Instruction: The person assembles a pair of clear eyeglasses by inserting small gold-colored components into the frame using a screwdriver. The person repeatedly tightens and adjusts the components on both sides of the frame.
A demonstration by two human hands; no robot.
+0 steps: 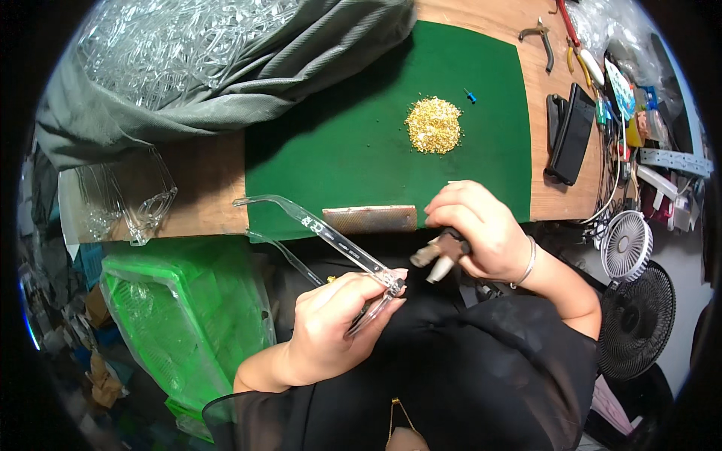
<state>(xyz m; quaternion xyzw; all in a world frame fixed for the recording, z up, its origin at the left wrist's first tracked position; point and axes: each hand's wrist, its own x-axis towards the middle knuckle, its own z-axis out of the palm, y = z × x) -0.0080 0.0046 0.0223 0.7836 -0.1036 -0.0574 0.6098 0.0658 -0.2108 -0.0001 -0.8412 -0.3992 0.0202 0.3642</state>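
Note:
My left hand [335, 323] is closed on a clear plastic eyeglass frame [342, 246], gripping it near the hinge. The frame's temples reach up and left past the edge of the green mat [331, 150]. In my right hand [481, 233] is a pair of pliers [450, 246], its jaws parted and pointing down and left, one tip pale. A gap separates the pliers from the frame. On the mat lies a pile of tiny gold-coloured pieces [434, 125], with a blue push pin [470, 96] beside it. A worn, textured strip [370, 219] sits at the mat's near edge.
Grey cloth [248, 105] holds a heap of clear frames [165, 52] at the far left. More clear frames [150, 207] lie at the table's left edge, above a green crate [165, 316]. At right are a phone [571, 135], hand tools [541, 41], cables and two fans [626, 246].

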